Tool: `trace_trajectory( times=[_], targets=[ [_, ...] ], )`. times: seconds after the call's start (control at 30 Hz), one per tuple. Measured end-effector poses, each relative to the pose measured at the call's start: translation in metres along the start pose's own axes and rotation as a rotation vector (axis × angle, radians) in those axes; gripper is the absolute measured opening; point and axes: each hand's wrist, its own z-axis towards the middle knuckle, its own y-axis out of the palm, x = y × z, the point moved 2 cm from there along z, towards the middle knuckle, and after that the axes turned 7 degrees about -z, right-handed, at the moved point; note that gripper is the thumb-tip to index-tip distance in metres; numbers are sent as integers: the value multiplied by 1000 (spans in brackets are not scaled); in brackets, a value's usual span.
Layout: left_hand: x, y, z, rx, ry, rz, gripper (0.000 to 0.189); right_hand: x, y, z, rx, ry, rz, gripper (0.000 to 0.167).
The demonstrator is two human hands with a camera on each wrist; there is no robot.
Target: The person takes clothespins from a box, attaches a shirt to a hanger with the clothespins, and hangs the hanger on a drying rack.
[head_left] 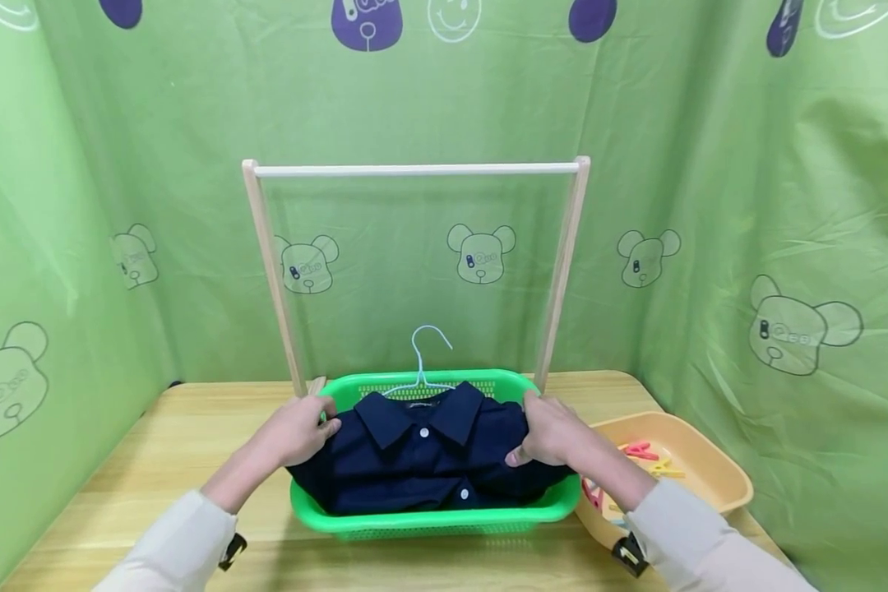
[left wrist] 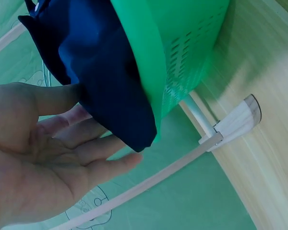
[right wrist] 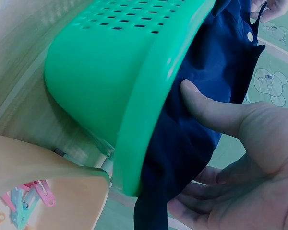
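Note:
A dark navy collared shirt (head_left: 407,469) with white buttons lies bunched in a green plastic basket (head_left: 444,520). Out of its collar rises the hook of a light wire hanger (head_left: 418,355), whose arms go down into the shirt. My left hand (head_left: 303,429) grips the shirt's shoulder on the left, thumb in front and fingers behind the cloth. On the opposite shoulder, my right hand (head_left: 551,432) holds the fabric in the same way. In the right wrist view the shirt's dark cloth (right wrist: 182,139) hangs over the basket rim beside my thumb.
Behind the basket stands a wooden rack with a white crossbar (head_left: 414,170). To the right, a peach-coloured tray (head_left: 710,469) contains several coloured clothespins (head_left: 640,450), partly behind my right forearm. Everything stands on a wooden table (head_left: 163,469), with green patterned curtains around it.

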Motion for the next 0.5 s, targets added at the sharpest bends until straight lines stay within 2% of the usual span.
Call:
trace_trajectory(
  times=[0.37,0.5],
  targets=[
    [-6,-1,3,25,45,4,7,-2,0,-4,70,-24,-81,86],
    [-6,-2,5,45,72,9,14,-2,-1,-5,70,-19,-95,90]
  ],
)
